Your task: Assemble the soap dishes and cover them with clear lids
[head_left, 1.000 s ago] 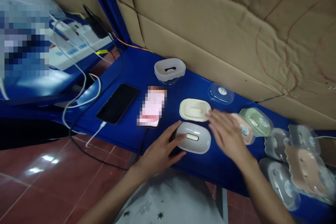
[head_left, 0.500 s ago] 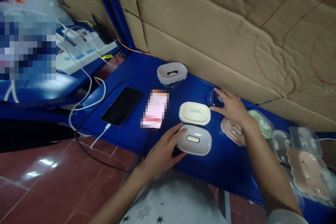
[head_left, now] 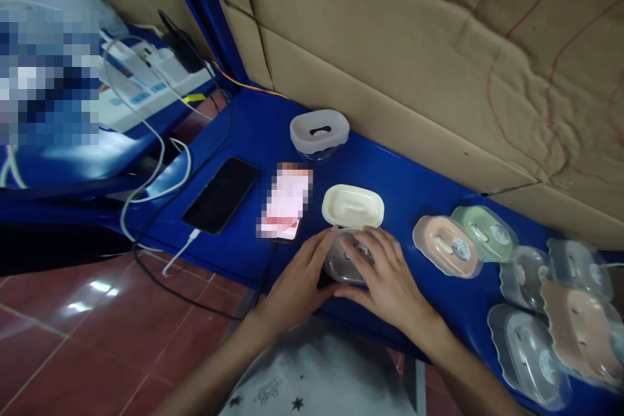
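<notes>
A grey oval soap box (head_left: 341, 264) sits at the front edge of the blue shelf (head_left: 407, 185), and a clear plastic lid (head_left: 351, 252) now lies on top of it. My left hand (head_left: 297, 283) grips the box's left side with curled fingers. My right hand (head_left: 385, 279) covers the lid from the right, fingers laid over it and holding it down. Just behind stands a cream soap box (head_left: 353, 206), touching neither hand.
A pale grey box (head_left: 319, 131) stands at the back by the cardboard wall (head_left: 414, 65). A black phone (head_left: 220, 194) and a second phone (head_left: 284, 201) lie to the left with cables. Pink (head_left: 446, 246), green (head_left: 482, 233) and several clear-lidded boxes (head_left: 529, 344) crowd the right.
My right hand reached to the clear lid at the back, picked it up and brought it down onto the grey box. My left hand stayed on the box.
</notes>
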Available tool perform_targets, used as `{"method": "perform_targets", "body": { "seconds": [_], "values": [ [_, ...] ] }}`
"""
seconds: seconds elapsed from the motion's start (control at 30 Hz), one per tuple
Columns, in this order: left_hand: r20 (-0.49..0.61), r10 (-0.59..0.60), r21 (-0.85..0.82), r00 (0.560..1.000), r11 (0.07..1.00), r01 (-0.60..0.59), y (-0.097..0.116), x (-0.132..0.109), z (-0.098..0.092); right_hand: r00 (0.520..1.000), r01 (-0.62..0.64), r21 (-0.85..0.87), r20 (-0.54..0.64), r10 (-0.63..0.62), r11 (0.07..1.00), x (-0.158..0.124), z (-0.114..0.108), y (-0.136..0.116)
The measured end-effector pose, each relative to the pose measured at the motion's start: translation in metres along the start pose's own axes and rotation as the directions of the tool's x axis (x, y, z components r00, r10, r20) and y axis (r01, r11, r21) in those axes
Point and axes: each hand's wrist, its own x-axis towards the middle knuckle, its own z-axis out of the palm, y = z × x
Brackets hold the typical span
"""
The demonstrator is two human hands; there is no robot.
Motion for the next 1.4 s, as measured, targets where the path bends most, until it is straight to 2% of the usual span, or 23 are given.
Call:
{"method": "perform_targets", "body": {
  "seconds": [0.07,0.17,0.3,0.47,0.6,0.7,0.8,0.9,1.0,1.13,1.23,1.4],
  "values": [
    [-0.006,-0.003,0.004,1.000,1.000,0.003,0.000,0.000,0.000,0.998,0.051,-0.057,-0.028,-0.052,0.997,-0.003,0.005,-0.001],
    [-0.008,0.001,0.022,1.000,1.000,-0.001,0.000,0.001,0.001,0.997,0.050,-0.148,-0.048,-0.058,0.988,-0.007,0.013,-0.004],
    [0.005,0.002,0.023,1.000,1.000,-0.002,0.000,0.001,0.002,0.996,0.052,-0.164,-0.058,-0.063,0.985,-0.007,0.018,-0.006],
    [0.047,-0.011,-0.016,0.999,1.000,0.012,0.005,-0.001,-0.008,0.995,0.091,-0.057,-0.030,-0.093,0.994,-0.015,0.009,0.006],
    [0.015,0.074,-0.041,0.997,0.996,-0.073,0.012,0.008,-0.021,0.998,0.068,-0.093,0.019,-0.067,0.993,-0.034,0.000,0.015],
    [0.005,0.154,0.159,0.988,0.975,-0.153,0.014,0.027,-0.022,0.998,0.059,-0.146,0.043,-0.053,0.988,-0.046,-0.005,0.018],
    [0.052,0.161,0.422,0.986,0.891,-0.168,0.017,0.040,-0.015,0.999,0.030,-0.173,0.033,-0.025,0.984,-0.050,-0.007,0.024],
    [0.012,0.151,0.586,0.989,0.800,-0.129,0.024,0.037,-0.008,0.999,-0.031,-0.179,-0.028,0.027,0.983,-0.045,-0.005,0.035],
    [-0.022,0.170,0.642,0.985,0.758,-0.116,0.034,0.021,-0.002,0.993,-0.097,-0.166,-0.083,0.084,0.981,-0.034,0.001,0.048],
    [0.008,0.172,0.596,0.985,0.790,-0.143,0.041,0.002,0.005,0.969,-0.240,-0.158,-0.104,0.226,0.958,-0.014,0.013,0.063],
    [0.075,0.217,0.532,0.973,0.817,-0.222,0.039,-0.004,0.009,0.948,-0.312,-0.162,-0.117,0.296,0.936,0.003,0.021,0.076],
    [0.222,0.340,0.406,0.914,0.820,-0.403,0.037,-0.004,0.013,0.915,-0.386,-0.175,-0.193,0.353,0.906,0.024,0.023,0.092]
  ]
}}
